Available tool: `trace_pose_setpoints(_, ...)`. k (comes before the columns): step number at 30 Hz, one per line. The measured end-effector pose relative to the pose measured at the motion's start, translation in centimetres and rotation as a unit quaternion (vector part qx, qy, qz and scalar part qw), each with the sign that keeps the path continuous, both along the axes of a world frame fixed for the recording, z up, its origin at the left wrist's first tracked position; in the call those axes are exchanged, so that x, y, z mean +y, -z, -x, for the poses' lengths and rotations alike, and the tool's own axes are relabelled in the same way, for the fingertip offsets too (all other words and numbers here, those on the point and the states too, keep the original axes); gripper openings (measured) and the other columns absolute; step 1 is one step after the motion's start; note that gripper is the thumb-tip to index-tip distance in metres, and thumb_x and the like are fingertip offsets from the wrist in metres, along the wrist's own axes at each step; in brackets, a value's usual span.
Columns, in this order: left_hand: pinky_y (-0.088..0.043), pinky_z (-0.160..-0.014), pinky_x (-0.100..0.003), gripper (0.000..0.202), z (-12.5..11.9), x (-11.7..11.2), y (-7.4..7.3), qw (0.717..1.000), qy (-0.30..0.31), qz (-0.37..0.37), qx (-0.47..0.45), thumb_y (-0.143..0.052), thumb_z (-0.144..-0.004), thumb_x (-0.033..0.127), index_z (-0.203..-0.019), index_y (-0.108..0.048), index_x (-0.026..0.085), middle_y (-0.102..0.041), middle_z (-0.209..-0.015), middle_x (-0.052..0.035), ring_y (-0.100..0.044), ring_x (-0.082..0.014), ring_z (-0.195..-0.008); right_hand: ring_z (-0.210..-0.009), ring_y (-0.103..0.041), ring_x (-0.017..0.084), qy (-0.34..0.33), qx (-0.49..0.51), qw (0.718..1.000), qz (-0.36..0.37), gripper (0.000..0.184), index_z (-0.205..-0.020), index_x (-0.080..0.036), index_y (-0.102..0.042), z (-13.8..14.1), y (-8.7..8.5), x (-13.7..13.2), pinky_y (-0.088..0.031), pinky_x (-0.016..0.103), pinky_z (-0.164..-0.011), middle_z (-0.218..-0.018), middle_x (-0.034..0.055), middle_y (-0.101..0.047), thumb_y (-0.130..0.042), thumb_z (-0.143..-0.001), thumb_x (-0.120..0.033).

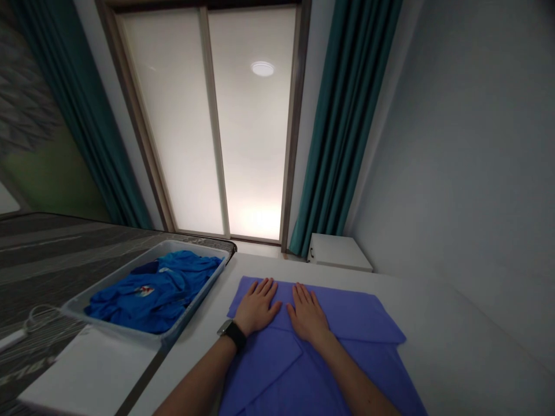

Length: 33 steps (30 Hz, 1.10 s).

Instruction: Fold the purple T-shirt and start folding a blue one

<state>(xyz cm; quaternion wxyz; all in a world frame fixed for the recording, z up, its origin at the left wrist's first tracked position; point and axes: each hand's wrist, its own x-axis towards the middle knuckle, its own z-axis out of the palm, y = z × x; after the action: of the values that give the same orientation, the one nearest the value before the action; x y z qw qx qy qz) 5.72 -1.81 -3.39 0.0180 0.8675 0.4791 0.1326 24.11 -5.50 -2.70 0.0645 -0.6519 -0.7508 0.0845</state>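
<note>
A purple-blue piece of cloth [364,315], partly folded, lies on the white table [451,341]. Its far part is folded over in a wide band, and a diagonal fold edge shows at the lower left. My left hand [255,306] rests flat on the band's left part, fingers pointing away from me; a dark-strapped watch [233,334] is on that wrist. My right hand [307,312] presses flat close beside it, fingers stretched out. Both hands touch the cloth and neither grips it. The near end of the cloth runs out of view.
Left of the table, a translucent plastic bin [117,332] holds crumpled blue clothing [160,289]. Below it is a white flat surface [95,370]. A white cabinet [336,252] stands beyond the table, near a teal curtain [342,127]. A white cable [37,318] lies at far left.
</note>
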Motion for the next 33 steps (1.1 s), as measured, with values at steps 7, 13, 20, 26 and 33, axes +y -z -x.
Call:
trace_pose_setpoints(7, -0.018, -0.118, -0.048, 0.059, 0.0, 0.2, -0.2, 1.0, 0.005, 0.01, 0.005, -0.037, -0.097, 0.05, -0.147, -0.042, 0.018, -0.035, -0.155, -0.0119, -0.029, -0.0268, -0.145, -0.149, -0.01, 0.019, -0.003, -0.015, 1.0, 0.023, 0.067, -0.154, -0.011, -0.022, -3.8, -0.2, -0.4, -0.004, 0.043, -0.12, -0.161, 0.0075, -0.014, -0.018, -0.098, -0.047)
trace_pose_setpoints(13, -0.017, -0.118, -0.047, 0.061, 0.3, 0.7, 0.1, 1.0, 0.019, 0.014, -0.007, -0.038, -0.097, 0.053, -0.147, -0.042, 0.019, -0.035, -0.155, -0.0115, -0.029, -0.0263, -0.145, -0.149, -0.009, 0.021, 0.032, -0.029, 0.999, 0.012, 0.071, -0.154, -0.009, -0.021, -6.5, 0.6, -0.8, -0.004, 0.044, -0.12, -0.161, 0.0089, -0.015, -0.019, -0.097, -0.051)
trace_pose_setpoints(20, -0.016, -0.119, -0.045, 0.06, 0.4, 1.2, 0.1, 1.0, 0.026, 0.011, 0.002, -0.035, -0.098, 0.053, -0.147, -0.041, 0.019, -0.035, -0.155, -0.0111, -0.029, -0.0251, -0.145, -0.149, -0.011, 0.022, 0.095, -0.048, 0.994, 0.016, 0.071, -0.153, -0.008, -0.023, -9.7, 0.8, -1.1, -0.006, 0.044, -0.12, -0.161, 0.011, -0.017, -0.018, -0.097, -0.051)
trace_pose_setpoints(26, -0.017, -0.119, -0.045, 0.06, 0.5, 1.5, 0.3, 0.999, 0.031, 0.007, -0.005, -0.035, -0.098, 0.053, -0.147, -0.042, 0.02, -0.036, -0.155, -0.0104, -0.029, -0.0247, -0.145, -0.149, -0.012, 0.024, 0.147, -0.065, 0.987, 0.01, 0.073, -0.153, -0.005, -0.025, -13.8, 1.1, -1.7, -0.003, 0.046, -0.12, -0.16, 0.0141, -0.019, -0.02, -0.097, -0.052)
trace_pose_setpoints(33, -0.017, -0.119, -0.046, 0.061, 0.6, 1.7, 0.4, 0.999, 0.031, 0.01, -0.01, -0.035, -0.097, 0.055, -0.147, -0.043, 0.02, -0.037, -0.153, -0.0103, -0.031, -0.0252, -0.144, -0.148, -0.014, 0.027, 0.187, -0.067, 0.98, 0.006, 0.072, -0.153, -0.009, -0.026, -16.8, 1.9, -2.2, -0.009, 0.046, -0.119, -0.161, 0.0146, -0.018, -0.024, -0.097, -0.053)
